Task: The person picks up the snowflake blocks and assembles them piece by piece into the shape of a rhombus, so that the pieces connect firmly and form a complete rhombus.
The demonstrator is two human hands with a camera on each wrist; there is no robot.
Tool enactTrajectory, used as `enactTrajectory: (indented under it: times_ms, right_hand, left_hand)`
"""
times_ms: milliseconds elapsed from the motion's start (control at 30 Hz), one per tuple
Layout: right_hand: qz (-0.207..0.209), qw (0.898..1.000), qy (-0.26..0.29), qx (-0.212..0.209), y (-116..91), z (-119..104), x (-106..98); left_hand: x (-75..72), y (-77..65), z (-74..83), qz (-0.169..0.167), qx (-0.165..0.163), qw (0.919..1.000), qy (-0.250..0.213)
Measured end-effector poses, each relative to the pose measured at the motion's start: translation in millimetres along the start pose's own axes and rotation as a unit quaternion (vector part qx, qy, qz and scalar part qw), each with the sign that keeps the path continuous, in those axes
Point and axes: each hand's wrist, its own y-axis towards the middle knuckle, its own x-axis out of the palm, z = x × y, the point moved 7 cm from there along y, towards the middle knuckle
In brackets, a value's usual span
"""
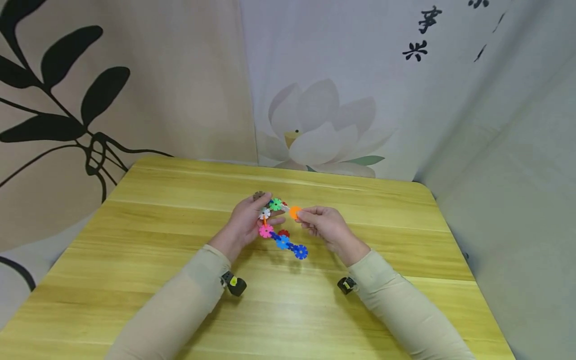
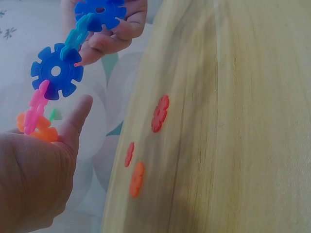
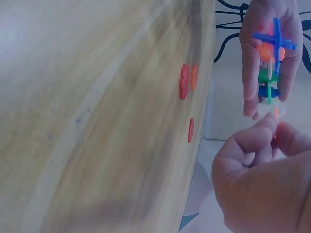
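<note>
My left hand [image 1: 243, 222] holds a chain of linked plastic snowflake discs, its thumb along one side and fingers along the other. White, green and pink discs [image 1: 266, 231] show near the palm, and the chain's blue end disc [image 1: 301, 251] hangs toward me over the table. Between thumb and fingertips, my right hand [image 1: 330, 230] pinches an orange snowflake disc [image 1: 294, 212] right at the white disc on the chain's far end. From the right wrist, my curled fingers [image 3: 243, 145] hide most of that orange disc; the left hand [image 3: 250, 63] faces it behind the chain.
On the wooden table [image 1: 157, 240] lie loose discs: a larger-looking red disc [image 2: 160, 113], another red disc [image 2: 129, 154] and an orange disc [image 2: 137, 179]. A printed curtain [image 1: 189, 90] stands behind the table's far edge. Each sleeve carries a small black wrist camera [image 1: 236, 285].
</note>
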Motion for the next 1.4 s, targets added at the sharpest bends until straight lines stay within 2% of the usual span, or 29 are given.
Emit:
enactTrajectory:
  times_ms: [333, 567, 933, 1400]
  right_hand:
    - [-0.004, 1.000, 0.017, 0.007, 1.5, 3.9, 1.9]
    - [-0.002, 1.000, 0.025, 0.014, 1.1, 7.2, 5.6]
    - [-0.013, 0.999, 0.030, 0.011, -0.5, 9.1, 11.9]
    - [-0.006, 1.000, -0.016, -0.001, -0.7, 2.7, 16.3]
  left_hand:
    - [0.7, 0.0, -0.7, 0.000, 0.006, 1.0000, 0.001]
    - [3.2, -1.1, -1.1, -0.005, 0.025, 0.9995, 0.015]
    - [9.1, 1.1, -5.7, 0.001, 0.017, 0.9992, 0.037]
    - [4.9, 2.8, -10.0, 0.016, -0.007, 0.9975, 0.068]
